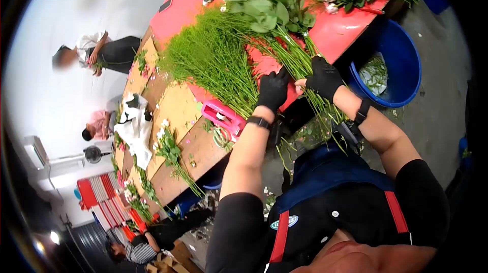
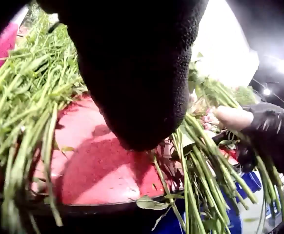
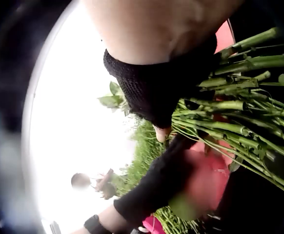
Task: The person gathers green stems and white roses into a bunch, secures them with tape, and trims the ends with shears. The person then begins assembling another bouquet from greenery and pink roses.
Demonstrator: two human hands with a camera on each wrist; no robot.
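Both gloved hands, left hand [image 1: 273, 90] and right hand [image 1: 323, 77], grasp a bundle of rose stems [image 1: 292, 59] whose long axis runs from the near red table [image 1: 340, 31] edge away toward far blooms.

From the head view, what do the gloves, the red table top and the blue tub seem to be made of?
The gloves on the left hand and right hand look like black knitted fabric: the wrist views show a fine mesh weave. The red table top seems painted or coated, smooth and slightly glossy, since it shows pale reflections. The blue tub looks like moulded plastic, with an even colour and a rounded rim.
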